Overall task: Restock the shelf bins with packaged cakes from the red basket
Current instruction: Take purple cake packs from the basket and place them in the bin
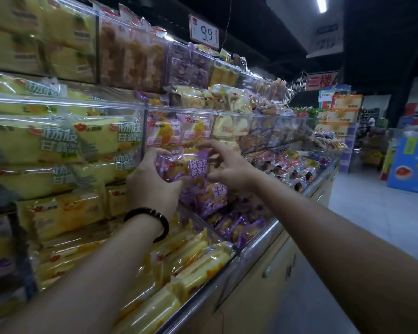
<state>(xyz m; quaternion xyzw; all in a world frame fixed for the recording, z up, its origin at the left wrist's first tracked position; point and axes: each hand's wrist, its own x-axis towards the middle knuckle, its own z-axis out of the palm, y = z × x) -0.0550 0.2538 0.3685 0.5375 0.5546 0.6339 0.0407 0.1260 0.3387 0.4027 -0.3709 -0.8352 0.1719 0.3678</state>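
Packet: purple packaged cake [186, 167], held up against the clear front of the middle shelf bin [179, 112], level with the purple packs stacked inside.
Left hand: left hand [152, 186] clamped on the packet's left end, thumb on top and fingers curled round it; dark bead bracelet [152, 220] on the wrist.
Right hand: right hand [227, 165] at the packet's right edge, fingers spread apart and lightly bent, gripping nothing; cannot tell whether the fingertips touch the wrapper.
Left neighbour: yellow cake packs [58, 145] fill the bin beside it.
Below: more purple packs [236, 227] in the lower bin, long yellow packs [198, 256] nearer the camera.
Above: price tag [204, 32] reading 9.9 on the top tier.
Aisle: pale floor [371, 213] to the right, blue carton [412, 165] standing on it well apart from the shelf.
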